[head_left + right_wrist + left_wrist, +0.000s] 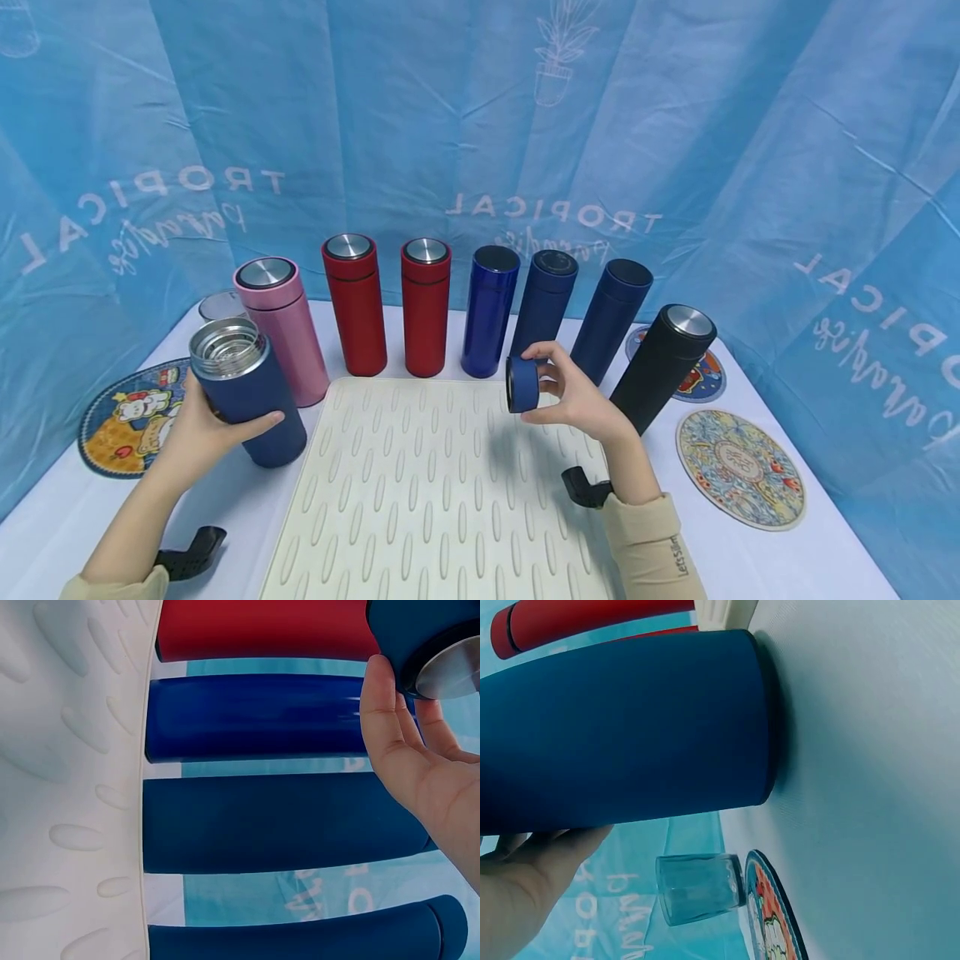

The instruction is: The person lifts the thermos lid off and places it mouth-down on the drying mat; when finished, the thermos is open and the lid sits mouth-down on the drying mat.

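Observation:
At the left stands a wide navy thermos [262, 408] without its lid, its silver threaded mouth [227, 346] showing. My left hand [202, 423] grips its side, with the thumb across the front; the fingers behind are hidden in the head view. The thermos body [630, 735] fills much of the left wrist view, its base on or just above the white cloth. My right hand [573, 404] holds a navy lid [527, 385] turned on its side above the mat's right part. Silver shows on the lid's end [454, 671] in the right wrist view.
A cream ridged mat [427, 492] covers the table's middle. Behind it stand several closed flasks: pink [288, 350], red [356, 325], blue [489, 321], navy [611, 321] and black [656, 375]. A clear glass [697, 889] and round coasters [741, 468] lie at the sides.

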The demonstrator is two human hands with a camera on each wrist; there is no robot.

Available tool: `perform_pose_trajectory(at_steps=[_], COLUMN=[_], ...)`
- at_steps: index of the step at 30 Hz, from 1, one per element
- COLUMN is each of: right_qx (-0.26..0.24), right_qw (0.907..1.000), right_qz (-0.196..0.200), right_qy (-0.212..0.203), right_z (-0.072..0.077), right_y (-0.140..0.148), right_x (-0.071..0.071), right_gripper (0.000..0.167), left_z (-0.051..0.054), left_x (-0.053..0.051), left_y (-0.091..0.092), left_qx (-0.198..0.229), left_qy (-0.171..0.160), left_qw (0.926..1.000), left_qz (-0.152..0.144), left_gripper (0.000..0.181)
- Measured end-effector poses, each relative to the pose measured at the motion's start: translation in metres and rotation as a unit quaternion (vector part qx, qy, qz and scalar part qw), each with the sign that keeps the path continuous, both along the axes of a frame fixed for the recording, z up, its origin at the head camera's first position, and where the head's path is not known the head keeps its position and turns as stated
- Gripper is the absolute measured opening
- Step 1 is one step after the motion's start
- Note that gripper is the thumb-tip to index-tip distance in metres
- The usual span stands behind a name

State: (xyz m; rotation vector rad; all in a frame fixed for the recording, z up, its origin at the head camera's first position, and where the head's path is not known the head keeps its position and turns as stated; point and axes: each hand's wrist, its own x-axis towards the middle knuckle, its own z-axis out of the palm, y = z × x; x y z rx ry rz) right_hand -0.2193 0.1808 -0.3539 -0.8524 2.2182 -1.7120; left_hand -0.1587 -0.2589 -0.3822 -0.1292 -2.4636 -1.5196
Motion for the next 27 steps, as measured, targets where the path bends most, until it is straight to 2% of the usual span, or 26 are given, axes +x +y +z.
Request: perform_pose_trajectory(at_steps=[5,16,27], right_qx=[-0.001,0.001,0.003], right_qw=[1.0,1.0,1.0], right_qz=[0.0,0.001,0.001], right_qy=[-0.002,-0.005,-0.007], right_z=[0.0002,-0.0002,0.0009], right_y=[-0.0004,-0.0006,-0.0007], right_x=[0.0005,0.0004,0.0006], right_gripper=[0.07,0.07,0.07], left_z=[-0.0003,-0.0002,-0.0007], left_x=[-0.0008,-0.0027,-0.0028], left_y=[-0.0023,-0.0048,-0.0064], left_qx=[0.004,-0.012,-0.01], left_qy=[-0.021,-0.042,-0.047], left_qw=[0.9998,0.999,0.9988], left_qz=[0.004,0.012,0.003], left_gripper=[0.11,0.111,0.111])
